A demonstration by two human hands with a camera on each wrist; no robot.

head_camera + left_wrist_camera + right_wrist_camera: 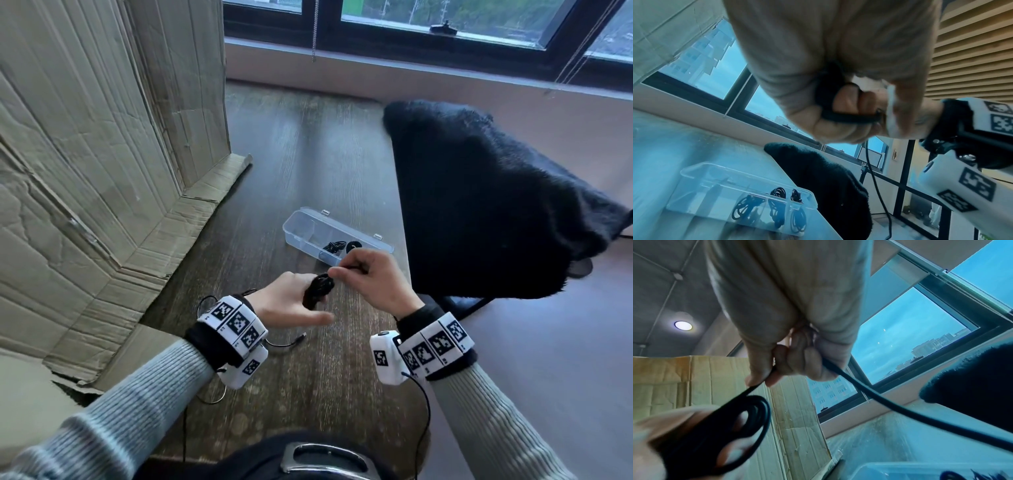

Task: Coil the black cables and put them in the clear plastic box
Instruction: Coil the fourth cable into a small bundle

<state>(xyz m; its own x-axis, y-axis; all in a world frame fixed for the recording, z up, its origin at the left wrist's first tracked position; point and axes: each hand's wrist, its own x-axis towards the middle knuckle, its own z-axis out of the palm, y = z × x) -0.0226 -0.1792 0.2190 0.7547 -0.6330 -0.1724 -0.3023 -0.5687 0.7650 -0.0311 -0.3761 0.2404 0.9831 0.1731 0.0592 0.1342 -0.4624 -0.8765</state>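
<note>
My left hand (294,301) grips a small coil of black cable (317,289) just above the dark wooden table (308,144). My right hand (366,274) pinches the free run of that cable next to the coil. In the right wrist view the cable (869,395) passes through the fingers (795,360) and loops into the coil (740,420). The left wrist view shows a cable loop (825,97) round the curled fingers (846,100). Behind the hands lies the open clear plastic box (301,222) with coiled black cables (337,246) in its right compartments (777,209).
A large flattened cardboard box (85,154) stands along the table's left side. A black furry cover (479,205) on a chair sits at the table's right edge. A loose thin cable (291,343) lies by my left wrist. A window runs along the back.
</note>
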